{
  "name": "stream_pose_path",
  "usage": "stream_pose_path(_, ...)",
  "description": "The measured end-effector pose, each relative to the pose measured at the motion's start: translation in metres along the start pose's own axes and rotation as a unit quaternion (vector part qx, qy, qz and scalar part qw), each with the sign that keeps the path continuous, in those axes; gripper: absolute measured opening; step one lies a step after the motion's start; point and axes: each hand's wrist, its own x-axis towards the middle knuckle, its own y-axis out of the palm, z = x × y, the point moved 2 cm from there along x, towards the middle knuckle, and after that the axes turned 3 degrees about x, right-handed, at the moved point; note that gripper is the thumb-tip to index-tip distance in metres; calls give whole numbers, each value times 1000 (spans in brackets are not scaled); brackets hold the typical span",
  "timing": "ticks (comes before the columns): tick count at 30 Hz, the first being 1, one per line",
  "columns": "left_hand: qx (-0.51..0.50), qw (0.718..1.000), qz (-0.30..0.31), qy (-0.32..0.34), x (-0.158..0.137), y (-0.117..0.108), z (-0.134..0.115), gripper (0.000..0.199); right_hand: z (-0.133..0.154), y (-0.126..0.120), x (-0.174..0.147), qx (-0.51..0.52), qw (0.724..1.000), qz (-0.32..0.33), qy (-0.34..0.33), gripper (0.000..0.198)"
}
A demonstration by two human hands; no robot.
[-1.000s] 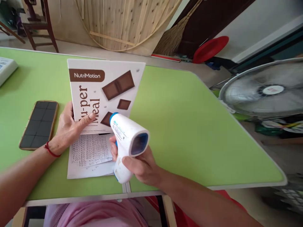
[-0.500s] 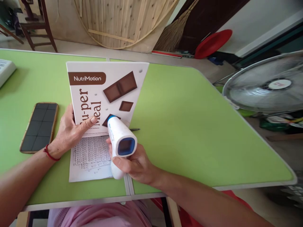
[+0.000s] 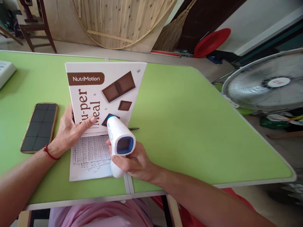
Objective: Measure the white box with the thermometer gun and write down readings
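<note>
My left hand (image 3: 74, 127), with a red string at the wrist, grips the lower left edge of a white NutriMotion box (image 3: 101, 91); the thumb lies across its front and the other fingers are behind it. The box stands tilted over the table, chocolate pieces printed on its face. My right hand (image 3: 133, 162) is wrapped round the handle of a white and blue infrared thermometer (image 3: 119, 135). Its blue nose points at the lower part of the box, and the small screen facing me looks dark. Handwritten sheets (image 3: 92, 154) lie beneath, partly covered by the box and thermometer.
A phone (image 3: 39, 127) in a tan-edged case lies left of my left hand. Behind the thermometer a dark pen (image 3: 134, 128) pokes out. The green table (image 3: 201, 132) has a metal seam; a fan (image 3: 260, 80) stands beyond its right edge. A white device (image 3: 6, 72) sits far left.
Almost everything holds still. The box and thermometer appear shifted very slightly left, along with a small shift of the whole view; both grips are the same.
</note>
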Motion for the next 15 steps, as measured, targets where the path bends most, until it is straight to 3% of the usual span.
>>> stream_pose_path(15,-13,1000,-2,0,1,1,-1,45,1,-1,1,-7,1000,1,4,17)
